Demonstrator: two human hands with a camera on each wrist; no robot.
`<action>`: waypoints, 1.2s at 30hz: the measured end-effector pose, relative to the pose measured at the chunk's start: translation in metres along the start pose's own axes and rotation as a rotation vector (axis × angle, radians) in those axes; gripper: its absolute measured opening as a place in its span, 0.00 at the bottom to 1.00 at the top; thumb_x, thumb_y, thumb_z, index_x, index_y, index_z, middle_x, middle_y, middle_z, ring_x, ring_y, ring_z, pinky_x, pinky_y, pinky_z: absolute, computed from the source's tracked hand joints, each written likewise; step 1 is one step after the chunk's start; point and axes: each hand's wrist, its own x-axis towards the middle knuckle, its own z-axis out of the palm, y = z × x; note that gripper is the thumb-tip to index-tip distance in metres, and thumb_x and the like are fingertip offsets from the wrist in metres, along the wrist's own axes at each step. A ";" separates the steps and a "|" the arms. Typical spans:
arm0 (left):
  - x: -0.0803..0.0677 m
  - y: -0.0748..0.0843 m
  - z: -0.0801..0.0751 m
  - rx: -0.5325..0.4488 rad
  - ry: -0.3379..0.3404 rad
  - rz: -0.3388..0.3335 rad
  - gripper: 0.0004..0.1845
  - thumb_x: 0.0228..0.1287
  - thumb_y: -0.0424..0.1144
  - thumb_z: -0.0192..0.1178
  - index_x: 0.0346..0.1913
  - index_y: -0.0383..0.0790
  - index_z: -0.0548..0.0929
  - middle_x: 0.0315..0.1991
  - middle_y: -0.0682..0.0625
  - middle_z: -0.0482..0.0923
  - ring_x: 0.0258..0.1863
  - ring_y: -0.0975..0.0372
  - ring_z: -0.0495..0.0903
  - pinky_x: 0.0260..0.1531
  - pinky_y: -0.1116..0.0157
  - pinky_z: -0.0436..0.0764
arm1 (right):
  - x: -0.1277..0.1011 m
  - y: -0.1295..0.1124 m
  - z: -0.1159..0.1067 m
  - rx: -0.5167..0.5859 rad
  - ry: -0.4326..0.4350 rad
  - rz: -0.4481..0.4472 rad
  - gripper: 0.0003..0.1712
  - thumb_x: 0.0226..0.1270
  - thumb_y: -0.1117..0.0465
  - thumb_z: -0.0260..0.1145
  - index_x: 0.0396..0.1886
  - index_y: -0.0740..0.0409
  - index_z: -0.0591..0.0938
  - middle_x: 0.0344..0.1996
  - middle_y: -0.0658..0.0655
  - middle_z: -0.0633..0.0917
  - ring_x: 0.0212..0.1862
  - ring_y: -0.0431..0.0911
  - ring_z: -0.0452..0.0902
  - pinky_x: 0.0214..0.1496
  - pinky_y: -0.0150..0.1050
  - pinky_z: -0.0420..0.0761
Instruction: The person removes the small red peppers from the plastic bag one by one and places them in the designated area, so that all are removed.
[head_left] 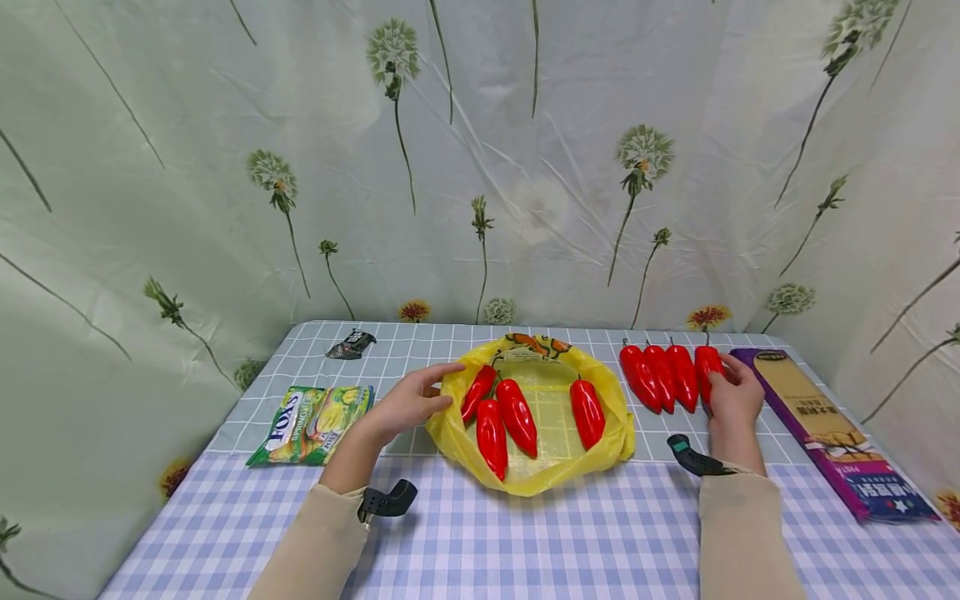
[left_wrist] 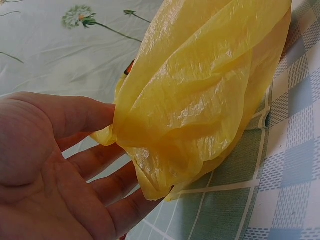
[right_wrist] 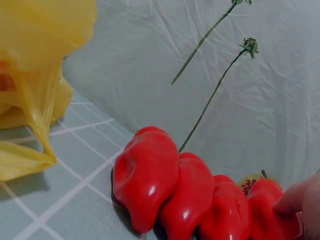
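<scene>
An open yellow plastic bag (head_left: pixel 528 485), its rim folded outward, stands mid-table with several red chili peppers (head_left: pixel 516 417) inside. At its left rim, my left hand (head_left: pixel 411 402) holds the plastic between thumb and fingers; in the left wrist view the bag (left_wrist: pixel 200 100) partly hides the fingertips. To the right of the bag lies a row of red peppers (head_left: pixel 640 375), side by side with stems pointing away. My right hand (head_left: pixel 737 402) grips the rightmost pepper (head_left: pixel 707 367) of that row, which still lies beside its neighbours. The right wrist view shows that pepper (right_wrist: pixel 266 205) under the fingers.
A green and yellow FOX'S packet (head_left: pixel 311 425) lies left of the left forearm. Behind it is a small black packet (head_left: pixel 351 344). A long purple and tan pasta package (head_left: pixel 832 433) lies right of the right hand. A dandelion-print curtain (head_left: pixel 525 167) hangs behind the table.
</scene>
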 end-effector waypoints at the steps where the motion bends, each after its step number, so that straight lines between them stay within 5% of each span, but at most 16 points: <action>1: 0.000 0.000 0.000 0.000 -0.001 0.001 0.27 0.70 0.33 0.57 0.71 0.51 0.72 0.72 0.44 0.68 0.62 0.48 0.78 0.56 0.56 0.84 | 0.000 0.001 0.000 -0.007 0.001 -0.005 0.30 0.75 0.63 0.55 0.73 0.38 0.70 0.76 0.52 0.65 0.76 0.48 0.59 0.76 0.43 0.67; 12: 0.000 0.000 0.000 0.004 -0.004 0.008 0.28 0.69 0.32 0.58 0.71 0.50 0.73 0.72 0.44 0.69 0.60 0.49 0.79 0.55 0.56 0.85 | -0.002 0.004 0.003 -0.189 -0.030 -0.091 0.30 0.75 0.64 0.52 0.74 0.44 0.69 0.75 0.57 0.66 0.75 0.52 0.61 0.76 0.41 0.68; 22: 0.000 0.001 0.000 -0.004 -0.009 0.015 0.28 0.69 0.31 0.57 0.71 0.49 0.72 0.72 0.43 0.69 0.61 0.48 0.79 0.55 0.56 0.85 | -0.008 -0.004 0.006 -0.362 -0.082 -0.182 0.31 0.74 0.60 0.51 0.76 0.52 0.65 0.78 0.62 0.60 0.78 0.59 0.55 0.76 0.54 0.67; 28: 0.000 0.001 0.000 -0.006 -0.013 0.020 0.28 0.69 0.31 0.57 0.71 0.49 0.72 0.72 0.43 0.68 0.61 0.48 0.79 0.56 0.56 0.84 | -0.015 -0.016 0.011 -0.483 -0.092 -0.225 0.32 0.74 0.57 0.51 0.77 0.47 0.65 0.79 0.63 0.58 0.77 0.61 0.56 0.66 0.51 0.78; 36: 0.000 0.000 0.000 -0.004 -0.014 0.016 0.28 0.69 0.32 0.58 0.71 0.49 0.72 0.72 0.43 0.68 0.61 0.48 0.79 0.56 0.56 0.84 | -0.038 -0.033 0.026 -0.471 -0.164 -0.283 0.29 0.76 0.54 0.51 0.76 0.45 0.67 0.79 0.60 0.60 0.76 0.60 0.57 0.71 0.57 0.72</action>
